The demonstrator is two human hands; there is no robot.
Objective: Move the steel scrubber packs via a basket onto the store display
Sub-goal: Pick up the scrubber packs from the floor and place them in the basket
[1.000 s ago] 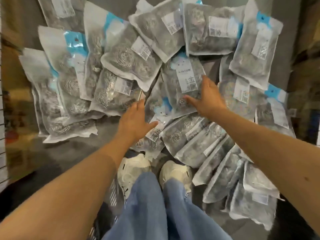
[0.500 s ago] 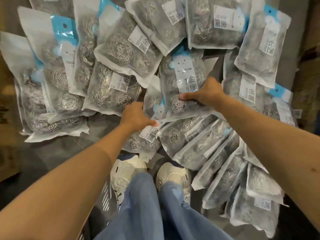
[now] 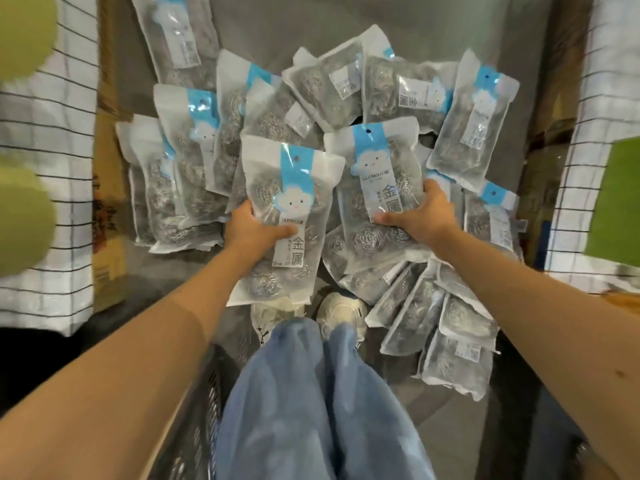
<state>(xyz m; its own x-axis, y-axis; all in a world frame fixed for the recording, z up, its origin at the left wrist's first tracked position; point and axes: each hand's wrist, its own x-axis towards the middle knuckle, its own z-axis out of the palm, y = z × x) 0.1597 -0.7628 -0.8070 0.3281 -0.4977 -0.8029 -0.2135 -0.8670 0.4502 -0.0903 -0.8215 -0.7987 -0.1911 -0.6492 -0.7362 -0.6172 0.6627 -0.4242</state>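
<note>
Looking down from the head cam, we're at the pick-up stage. Our left grip is curled round one clear plastic scrubber pack with a blue cloud header, thumb across the front. Our right grip clamps a second matching pack. Both look raised off the heap of packs on the grey floor. Next, we reckon both go back into the dark slotted basket by our knees. The packs look floppy and slick, with steel coils showing through.

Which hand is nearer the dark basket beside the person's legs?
Left. The left hand, gripping a pack, is just ahead of the basket; the right hand, gripping another pack, is farther right.
</note>
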